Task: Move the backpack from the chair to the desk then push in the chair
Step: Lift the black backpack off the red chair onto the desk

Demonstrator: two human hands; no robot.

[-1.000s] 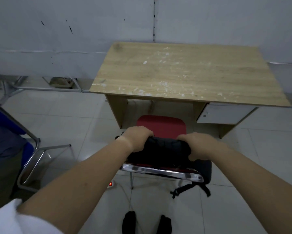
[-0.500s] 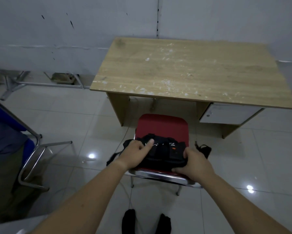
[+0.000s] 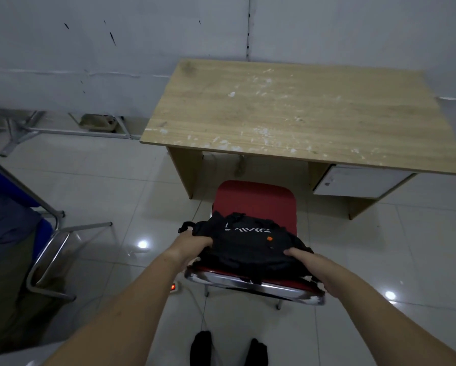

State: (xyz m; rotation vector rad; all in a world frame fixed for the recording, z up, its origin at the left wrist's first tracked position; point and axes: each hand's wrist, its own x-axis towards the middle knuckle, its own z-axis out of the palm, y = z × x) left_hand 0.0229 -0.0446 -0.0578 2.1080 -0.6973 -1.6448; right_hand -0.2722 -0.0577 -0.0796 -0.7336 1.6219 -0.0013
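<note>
Fingers of the left hand (image 3: 192, 243) curl tight into the black backpack (image 3: 250, 247) at its left edge, while the right hand (image 3: 311, 265) clamps its right side, fingertips hidden in the fabric; the backpack lies on the red chair (image 3: 256, 200), just short of the wooden desk (image 3: 314, 114) beyond it

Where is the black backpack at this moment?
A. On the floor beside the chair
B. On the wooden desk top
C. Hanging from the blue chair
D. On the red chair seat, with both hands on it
D: the black backpack lies on the red chair seat, the left hand gripping its left edge and the right hand its right side; the wooden desk carries no bag.
</note>
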